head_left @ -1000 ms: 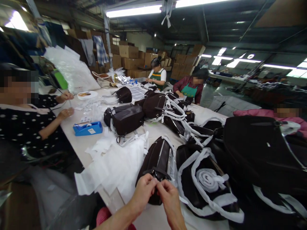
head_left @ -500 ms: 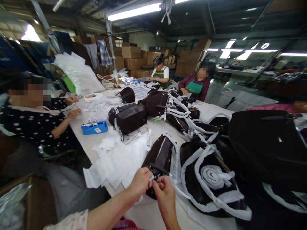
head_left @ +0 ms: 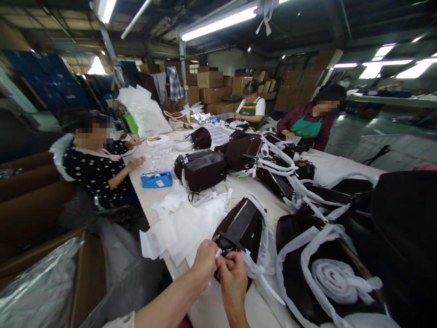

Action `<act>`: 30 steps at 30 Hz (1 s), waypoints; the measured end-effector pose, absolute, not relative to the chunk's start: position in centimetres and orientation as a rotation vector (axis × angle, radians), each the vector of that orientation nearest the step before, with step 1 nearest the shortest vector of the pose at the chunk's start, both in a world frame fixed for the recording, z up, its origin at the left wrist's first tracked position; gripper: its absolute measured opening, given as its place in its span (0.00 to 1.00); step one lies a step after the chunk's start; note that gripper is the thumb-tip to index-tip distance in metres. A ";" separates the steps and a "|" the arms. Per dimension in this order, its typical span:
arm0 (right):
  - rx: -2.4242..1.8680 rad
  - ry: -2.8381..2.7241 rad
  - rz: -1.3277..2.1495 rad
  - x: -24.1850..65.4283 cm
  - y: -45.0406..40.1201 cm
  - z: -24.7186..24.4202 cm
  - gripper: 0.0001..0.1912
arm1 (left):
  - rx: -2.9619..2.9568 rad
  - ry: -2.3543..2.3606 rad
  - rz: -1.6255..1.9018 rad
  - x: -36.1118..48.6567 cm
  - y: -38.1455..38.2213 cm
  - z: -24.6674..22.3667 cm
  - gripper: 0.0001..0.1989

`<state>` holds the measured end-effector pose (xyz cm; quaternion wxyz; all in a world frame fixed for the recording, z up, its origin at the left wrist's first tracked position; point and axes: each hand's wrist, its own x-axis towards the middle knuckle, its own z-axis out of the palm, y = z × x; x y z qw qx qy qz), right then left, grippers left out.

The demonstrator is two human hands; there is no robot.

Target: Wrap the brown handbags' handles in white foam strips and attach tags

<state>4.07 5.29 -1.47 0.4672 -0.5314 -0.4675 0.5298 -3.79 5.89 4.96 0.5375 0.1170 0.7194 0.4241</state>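
Worktable (head_left: pixel 244 187) shifted right in view | left hand (head_left: pixel 205 258), right hand (head_left: pixel 233 275): fingertips pinched on white wrap (head_left: pixel 218 252) | dark bag (head_left: pixel 251 225)

There are two bare hands (head_left: pixel 205 258), one table (head_left: pixel 209 306), at least six dark bags (head_left: pixel 241 221), one blue tape dispenser (head_left: pixel 156 180) and two green aprons (head_left: pixel 307 128).

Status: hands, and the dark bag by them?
Left hand and right hand closed on small white piece. Dark bag just behind, near end at hands. White sheets close on its left.
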 end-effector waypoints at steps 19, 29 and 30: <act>-1.287 -1.511 1.156 4.4 6.0 -1.6 0.13 | 0.458 1.805 1.038 -4.7 6.1 5.4 0.07; -1.303 -1.502 1.116 4.4 5.8 -1.6 0.11 | 0.720 1.923 1.059 -5.3 6.1 4.5 0.09; -1.301 -1.504 1.118 4.4 5.8 -1.6 0.11 | 0.791 1.951 1.036 -5.3 6.1 4.5 0.08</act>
